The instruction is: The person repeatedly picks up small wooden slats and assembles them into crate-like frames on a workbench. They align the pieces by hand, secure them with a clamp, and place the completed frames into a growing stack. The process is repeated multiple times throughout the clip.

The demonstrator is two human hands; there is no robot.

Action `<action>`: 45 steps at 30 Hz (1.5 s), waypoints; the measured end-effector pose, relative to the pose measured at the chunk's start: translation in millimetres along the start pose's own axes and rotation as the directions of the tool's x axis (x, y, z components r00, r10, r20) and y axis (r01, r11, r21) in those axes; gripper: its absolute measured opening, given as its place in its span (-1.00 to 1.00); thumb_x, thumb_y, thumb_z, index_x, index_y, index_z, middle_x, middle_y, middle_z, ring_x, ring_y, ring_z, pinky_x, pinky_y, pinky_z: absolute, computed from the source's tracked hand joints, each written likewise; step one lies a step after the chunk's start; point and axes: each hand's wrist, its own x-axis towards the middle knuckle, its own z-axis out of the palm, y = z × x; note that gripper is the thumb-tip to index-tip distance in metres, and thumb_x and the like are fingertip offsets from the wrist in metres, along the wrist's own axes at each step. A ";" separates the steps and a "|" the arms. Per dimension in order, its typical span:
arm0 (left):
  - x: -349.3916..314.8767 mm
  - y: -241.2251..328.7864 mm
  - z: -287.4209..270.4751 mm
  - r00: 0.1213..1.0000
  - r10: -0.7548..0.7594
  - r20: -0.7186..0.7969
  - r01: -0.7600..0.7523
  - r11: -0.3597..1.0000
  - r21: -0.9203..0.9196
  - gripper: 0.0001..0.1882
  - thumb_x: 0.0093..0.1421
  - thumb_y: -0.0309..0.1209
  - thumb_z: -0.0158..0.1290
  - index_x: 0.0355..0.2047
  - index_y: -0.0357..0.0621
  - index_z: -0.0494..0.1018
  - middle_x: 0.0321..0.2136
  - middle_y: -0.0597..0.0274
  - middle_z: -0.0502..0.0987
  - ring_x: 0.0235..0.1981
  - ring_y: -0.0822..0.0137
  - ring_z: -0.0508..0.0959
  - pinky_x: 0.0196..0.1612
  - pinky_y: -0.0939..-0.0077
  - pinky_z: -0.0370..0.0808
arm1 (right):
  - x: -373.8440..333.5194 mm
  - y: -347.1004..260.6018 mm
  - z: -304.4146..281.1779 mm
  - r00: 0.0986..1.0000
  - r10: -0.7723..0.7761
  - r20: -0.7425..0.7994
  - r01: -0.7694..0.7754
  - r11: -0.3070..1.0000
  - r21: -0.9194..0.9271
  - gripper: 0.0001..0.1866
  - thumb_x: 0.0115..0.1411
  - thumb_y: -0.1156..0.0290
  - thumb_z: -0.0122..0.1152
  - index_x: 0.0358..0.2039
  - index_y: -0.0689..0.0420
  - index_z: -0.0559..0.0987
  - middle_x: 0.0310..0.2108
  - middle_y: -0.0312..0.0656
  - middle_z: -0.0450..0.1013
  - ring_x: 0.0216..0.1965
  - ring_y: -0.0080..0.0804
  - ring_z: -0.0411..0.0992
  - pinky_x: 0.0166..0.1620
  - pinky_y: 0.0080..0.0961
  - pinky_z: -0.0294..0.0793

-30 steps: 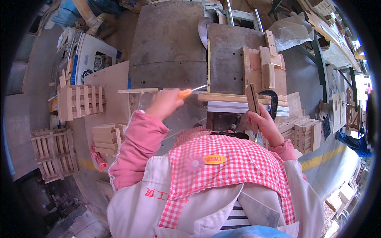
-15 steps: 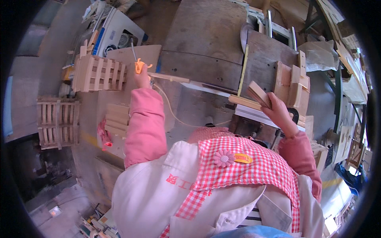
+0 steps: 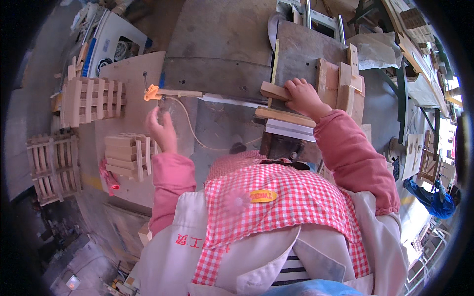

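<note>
My left hand (image 3: 162, 129) is raised with fingers apart and nothing in it, just below an orange air blow gun (image 3: 152, 92). The gun has a thin metal nozzle and a pale hose (image 3: 189, 123) running from it, and rests at the end of a wooden strip (image 3: 182, 93). On the dark metal saw table (image 3: 316, 47), my right hand (image 3: 302, 96) grips a short wooden block (image 3: 274, 92) from its right end. The block lies across the yellow measuring strip (image 3: 274, 61). A longer wooden bar (image 3: 284, 116) sits just nearer to me, along a pale metal rail (image 3: 291, 130).
Stacked wooden pieces (image 3: 344, 84) stand right of my right hand. Slatted wooden stacks (image 3: 96, 101) and a smaller pile (image 3: 126, 157) are at the left. A round blade-like disc (image 3: 273, 29) shows at the far side, before a metal frame (image 3: 326, 27).
My left hand has let go of the air blow gun and drawn back toward me. My right hand has moved forward and lowered its wood onto the saw table. The view has shifted right.
</note>
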 end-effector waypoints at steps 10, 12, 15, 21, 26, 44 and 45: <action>-80.6 53.1 9.3 0.949 0.146 0.279 -0.094 0.977 -0.190 -0.70 0.13 -0.52 0.08 -0.09 -0.23 0.49 -0.03 0.10 0.46 -0.02 0.21 0.48 0.06 0.37 0.42 | 10.7 -0.9 -15.6 0.939 0.073 0.336 -0.113 0.988 0.101 -0.65 -0.03 0.34 0.20 -0.20 0.19 0.49 -0.15 0.07 0.46 -0.08 0.06 0.44 -0.01 -0.17 0.43; -84.4 55.4 8.1 0.945 0.104 0.310 -0.043 0.980 -0.196 -0.72 0.13 -0.48 0.10 -0.12 -0.22 0.50 -0.06 0.06 0.46 0.00 0.13 0.45 0.10 0.29 0.37 | 17.7 5.6 -21.2 0.949 0.072 0.307 -0.101 0.992 0.079 -0.65 -0.03 0.34 0.20 -0.20 0.20 0.50 -0.15 0.08 0.46 -0.08 0.08 0.44 -0.01 -0.17 0.43; -86.7 56.0 7.3 0.937 0.094 0.336 -0.031 0.982 -0.189 -0.73 0.12 -0.46 0.10 -0.15 -0.22 0.51 -0.08 0.04 0.48 0.01 0.08 0.45 0.11 0.26 0.35 | 22.7 8.3 -18.7 0.981 0.069 0.181 -0.069 0.998 -0.005 -0.67 0.00 0.37 0.19 -0.20 0.19 0.50 -0.15 0.05 0.47 -0.08 0.04 0.45 0.00 -0.16 0.44; -88.7 59.9 9.1 0.934 0.082 0.348 -0.005 0.976 -0.219 -0.74 0.11 -0.47 0.10 -0.15 -0.22 0.51 -0.11 0.04 0.50 -0.04 0.10 0.48 0.07 0.29 0.39 | 10.7 0.2 -12.2 0.962 0.063 0.267 -0.059 0.998 -0.023 -0.72 0.04 0.42 0.13 -0.20 0.19 0.52 -0.16 0.03 0.48 -0.07 0.03 0.45 0.00 -0.18 0.44; -85.8 65.9 8.7 0.929 0.113 0.353 -0.038 0.977 -0.211 -0.74 0.11 -0.50 0.10 -0.15 -0.22 0.51 -0.12 0.05 0.49 -0.10 0.15 0.50 0.01 0.32 0.43 | 19.2 8.5 -22.8 0.969 0.065 0.239 -0.063 0.998 -0.018 -0.74 0.06 0.44 0.10 -0.21 0.20 0.52 -0.16 0.04 0.47 -0.07 0.03 0.45 0.01 -0.20 0.44; -80.3 78.3 10.7 0.914 0.137 0.382 -0.050 0.972 -0.230 -0.75 0.10 -0.52 0.10 -0.16 -0.23 0.51 -0.17 0.10 0.51 -0.21 0.23 0.53 -0.07 0.37 0.45 | 39.7 28.2 -20.4 0.990 0.023 0.142 -0.010 0.996 -0.093 -0.76 0.03 0.52 0.11 -0.24 0.22 0.54 -0.21 0.07 0.50 -0.08 0.04 0.47 -0.02 -0.20 0.47; -80.1 78.3 11.0 0.914 0.138 0.380 -0.049 0.971 -0.233 -0.75 0.10 -0.52 0.11 -0.17 -0.23 0.51 -0.18 0.11 0.52 -0.21 0.23 0.53 -0.07 0.37 0.45 | 39.9 28.4 -20.5 0.983 0.026 0.180 -0.009 0.995 -0.097 -0.76 0.02 0.53 0.11 -0.24 0.22 0.54 -0.20 0.07 0.50 -0.07 0.04 0.47 -0.02 -0.21 0.47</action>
